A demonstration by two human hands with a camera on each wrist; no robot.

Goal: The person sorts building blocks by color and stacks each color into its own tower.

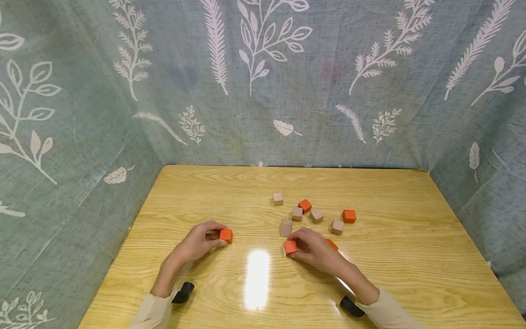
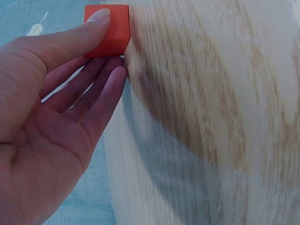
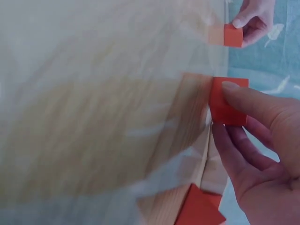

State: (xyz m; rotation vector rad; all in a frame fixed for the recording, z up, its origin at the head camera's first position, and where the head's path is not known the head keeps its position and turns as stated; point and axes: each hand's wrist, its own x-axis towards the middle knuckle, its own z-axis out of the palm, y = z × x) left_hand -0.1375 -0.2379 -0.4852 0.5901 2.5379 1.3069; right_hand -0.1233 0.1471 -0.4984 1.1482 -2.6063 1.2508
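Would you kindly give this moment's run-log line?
left hand: pinches red cube | right hand: pinches second red cube | nearby: tan blocks

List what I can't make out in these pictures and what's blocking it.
- Head: red block behind the right hand, partly hidden by that hand.
- Head: left sleeve, cut off by the picture's bottom edge.
- Left wrist: near face of the cube in the left hand, partly covered by its thumb.
- Right wrist: lowest red block, cut off by the bottom edge.
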